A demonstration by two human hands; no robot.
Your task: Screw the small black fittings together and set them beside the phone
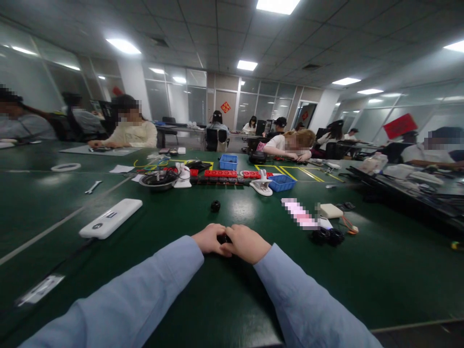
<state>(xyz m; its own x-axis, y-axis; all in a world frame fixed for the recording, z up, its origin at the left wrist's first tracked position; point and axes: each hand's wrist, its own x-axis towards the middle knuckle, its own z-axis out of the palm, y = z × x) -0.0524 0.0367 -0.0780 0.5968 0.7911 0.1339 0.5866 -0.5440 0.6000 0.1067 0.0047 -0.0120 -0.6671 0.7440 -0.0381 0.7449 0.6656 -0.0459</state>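
Note:
My left hand [210, 239] and my right hand [247, 242] meet over the green table, fingers curled together. Between them both hold a small black part [224, 239], mostly covered by the fingers, so its exact kind is hidden. Just beyond the hands a round, ridged black part [215, 206] lies on the table. More such black parts [327, 236] sit together to the right, near a cream-coloured box [330, 211] and a phone-like slab [299, 213] that is blurred out.
To the left are a white oblong device [111, 218] with a cable and a wrench [93, 187]. Across the table stand a metal bowl [145, 182], red strips [220, 174], white clamps [261, 186] and blue bins [282, 183] [228, 162]. Co-workers sit around.

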